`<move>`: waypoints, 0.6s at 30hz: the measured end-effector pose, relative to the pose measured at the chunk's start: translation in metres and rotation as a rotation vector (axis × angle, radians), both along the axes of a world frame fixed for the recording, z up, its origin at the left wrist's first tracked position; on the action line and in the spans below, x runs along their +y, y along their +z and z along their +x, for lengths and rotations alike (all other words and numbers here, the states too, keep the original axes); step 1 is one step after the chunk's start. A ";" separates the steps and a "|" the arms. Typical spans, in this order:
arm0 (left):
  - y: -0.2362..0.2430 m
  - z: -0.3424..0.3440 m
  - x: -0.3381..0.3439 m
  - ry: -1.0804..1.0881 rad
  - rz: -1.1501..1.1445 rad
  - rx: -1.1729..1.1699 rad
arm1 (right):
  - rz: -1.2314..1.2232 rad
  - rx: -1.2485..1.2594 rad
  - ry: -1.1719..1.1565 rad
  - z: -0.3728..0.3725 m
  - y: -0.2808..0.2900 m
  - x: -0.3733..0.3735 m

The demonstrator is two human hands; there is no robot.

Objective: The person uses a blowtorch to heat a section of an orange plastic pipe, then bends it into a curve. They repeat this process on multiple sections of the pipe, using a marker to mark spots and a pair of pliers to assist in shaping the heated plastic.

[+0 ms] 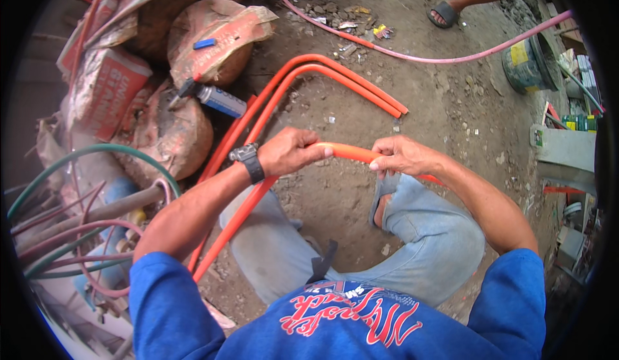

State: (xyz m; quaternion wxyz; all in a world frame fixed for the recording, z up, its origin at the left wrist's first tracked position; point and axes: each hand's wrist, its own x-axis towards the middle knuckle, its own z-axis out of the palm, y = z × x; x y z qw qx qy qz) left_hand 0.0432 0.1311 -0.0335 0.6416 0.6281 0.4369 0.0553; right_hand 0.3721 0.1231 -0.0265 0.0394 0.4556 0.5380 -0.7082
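Orange pipe [351, 152] ran across the centre of the frame, its long axis roughly left to right, dipping slightly rightward. Our left hand [290, 151] and right hand [406, 156] both grasped it, a stretch showing between them. Above, we counted two bent orange pipes [351, 88], their ends pointing lower right, and, upper left, one blue-and-white can [222, 100].

Worn, printed sacks [119, 95], heaped at upper left; green hose [97, 148], looping at left; pink hose [445, 60], which crosses above the dirt [451, 124]; dark bucket [532, 64], yellow-labelled, upper right; another person's sandalled foot [444, 15], at top.
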 end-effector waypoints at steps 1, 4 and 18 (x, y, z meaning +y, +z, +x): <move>0.001 0.000 0.000 -0.004 -0.002 -0.001 | 0.003 -0.001 -0.003 0.000 -0.001 -0.001; 0.003 0.001 0.000 -0.015 -0.007 -0.008 | 0.017 -0.010 -0.001 0.001 -0.002 -0.005; 0.005 -0.005 0.000 0.007 -0.101 -0.016 | 0.054 -0.058 0.158 -0.010 0.016 0.004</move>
